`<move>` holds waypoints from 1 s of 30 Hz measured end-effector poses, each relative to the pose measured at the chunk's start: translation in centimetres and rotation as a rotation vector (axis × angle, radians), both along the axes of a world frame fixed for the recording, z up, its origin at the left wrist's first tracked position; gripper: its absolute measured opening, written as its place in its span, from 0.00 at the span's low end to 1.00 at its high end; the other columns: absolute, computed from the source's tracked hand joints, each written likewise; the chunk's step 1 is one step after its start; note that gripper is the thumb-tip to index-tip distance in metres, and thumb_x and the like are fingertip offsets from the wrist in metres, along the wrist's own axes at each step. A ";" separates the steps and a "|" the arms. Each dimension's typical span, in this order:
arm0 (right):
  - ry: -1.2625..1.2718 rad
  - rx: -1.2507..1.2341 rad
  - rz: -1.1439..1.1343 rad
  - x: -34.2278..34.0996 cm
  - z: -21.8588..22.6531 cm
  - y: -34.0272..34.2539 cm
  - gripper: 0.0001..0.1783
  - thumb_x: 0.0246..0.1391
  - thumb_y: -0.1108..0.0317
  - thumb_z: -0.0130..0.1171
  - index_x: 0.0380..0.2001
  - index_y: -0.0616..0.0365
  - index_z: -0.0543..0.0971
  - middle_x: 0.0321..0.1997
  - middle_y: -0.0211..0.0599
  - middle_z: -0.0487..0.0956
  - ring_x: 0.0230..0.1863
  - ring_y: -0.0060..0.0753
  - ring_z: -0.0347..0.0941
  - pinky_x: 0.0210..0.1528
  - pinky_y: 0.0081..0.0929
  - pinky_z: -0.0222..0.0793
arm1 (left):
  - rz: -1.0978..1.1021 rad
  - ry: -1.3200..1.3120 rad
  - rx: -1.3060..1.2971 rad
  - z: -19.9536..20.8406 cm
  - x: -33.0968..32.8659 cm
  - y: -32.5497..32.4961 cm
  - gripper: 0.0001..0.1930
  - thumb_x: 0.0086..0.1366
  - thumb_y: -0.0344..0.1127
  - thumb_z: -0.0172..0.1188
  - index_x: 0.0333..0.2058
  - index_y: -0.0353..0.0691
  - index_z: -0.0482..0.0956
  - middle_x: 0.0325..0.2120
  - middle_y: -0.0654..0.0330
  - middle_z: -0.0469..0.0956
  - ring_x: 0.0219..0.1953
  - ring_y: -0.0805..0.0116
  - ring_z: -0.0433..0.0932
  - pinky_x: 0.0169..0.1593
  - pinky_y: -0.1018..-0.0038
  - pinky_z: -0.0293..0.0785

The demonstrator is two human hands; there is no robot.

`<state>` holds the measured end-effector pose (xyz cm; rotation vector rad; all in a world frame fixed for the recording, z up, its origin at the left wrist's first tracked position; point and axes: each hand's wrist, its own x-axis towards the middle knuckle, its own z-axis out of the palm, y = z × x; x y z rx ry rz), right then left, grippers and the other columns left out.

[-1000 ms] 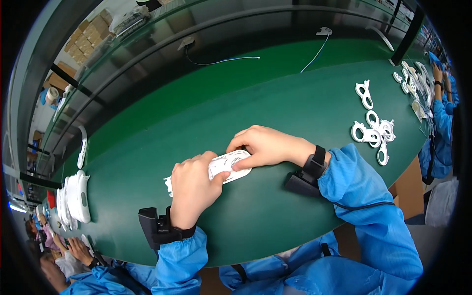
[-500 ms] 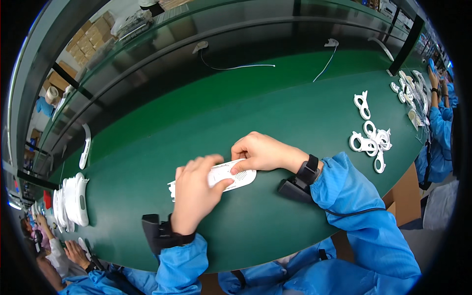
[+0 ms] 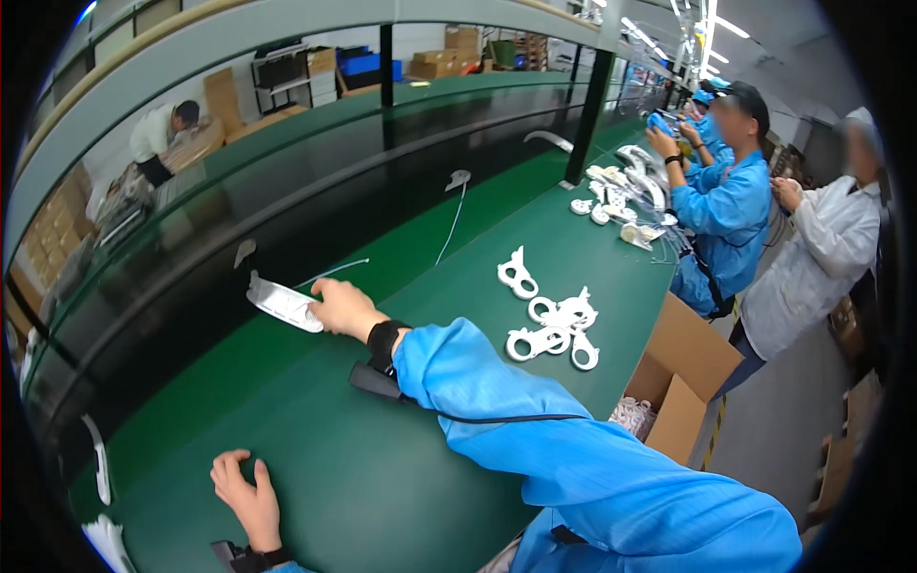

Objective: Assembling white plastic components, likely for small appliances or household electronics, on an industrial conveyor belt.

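Note:
My right hand (image 3: pixel 346 309) is stretched out to the far side of the green table (image 3: pixel 401 439), closed on one end of a long white plastic housing (image 3: pixel 279 302) with rounded ends. The housing hangs at or just over the border between the green surface and the dark strip (image 3: pixel 172 315) behind it; whether it touches is unclear. Nearer to me, my left hand (image 3: pixel 250 498) is open over the table, fingers apart and slightly bent, with nothing in it. A small white part with a thin cable (image 3: pixel 334 271) lies just beyond the housing.
White ring-shaped parts (image 3: pixel 559 325) lie on the right of the table, with a heap of white parts (image 3: pixel 621 196) farther back. An open cardboard box (image 3: pixel 683 353) stands by the right edge. Co-workers, one in a blue smock (image 3: pixel 731 201), stand beyond. A metal post (image 3: pixel 587 115) rises behind.
My right hand has carried the white housing away to the far side of the table. My left hand has let go of it. The view has swung to the right.

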<state>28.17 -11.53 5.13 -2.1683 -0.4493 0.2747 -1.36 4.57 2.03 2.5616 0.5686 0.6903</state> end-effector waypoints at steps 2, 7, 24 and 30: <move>-0.048 -0.020 0.022 0.2 0.4 -2.1 0.20 0.51 0.58 0.59 0.46 0.54 0.78 0.42 0.47 0.82 0.46 0.50 0.78 0.49 0.41 0.72 | 0.019 0.008 -0.011 0.1 0.4 -0.6 0.12 0.56 0.31 0.59 0.39 0.39 0.72 0.41 0.57 0.70 0.49 0.55 0.66 0.56 0.60 0.57; -0.194 0.034 0.174 -2.9 2.2 -10.4 0.20 0.50 0.60 0.58 0.44 0.59 0.79 0.37 0.48 0.82 0.40 0.45 0.79 0.44 0.37 0.73 | -0.006 -0.035 0.023 -0.5 -1.1 0.3 0.10 0.57 0.31 0.59 0.38 0.36 0.73 0.42 0.55 0.69 0.48 0.53 0.66 0.55 0.59 0.59; -0.370 -0.440 0.113 -10.8 3.8 -26.5 0.39 0.34 0.66 0.75 0.54 0.56 0.71 0.44 0.46 0.76 0.42 0.45 0.73 0.44 0.35 0.70 | -0.055 -0.019 0.271 0.5 0.4 -2.1 0.19 0.56 0.37 0.62 0.46 0.37 0.76 0.49 0.45 0.72 0.52 0.45 0.70 0.55 0.55 0.66; -0.101 -0.746 0.275 -9.2 6.5 -19.0 0.23 0.45 0.63 0.68 0.43 0.59 0.74 0.37 0.43 0.78 0.32 0.35 0.76 0.33 0.33 0.72 | -0.006 0.081 0.206 0.0 -0.7 -1.5 0.21 0.60 0.40 0.59 0.51 0.41 0.74 0.54 0.48 0.68 0.59 0.47 0.63 0.62 0.55 0.58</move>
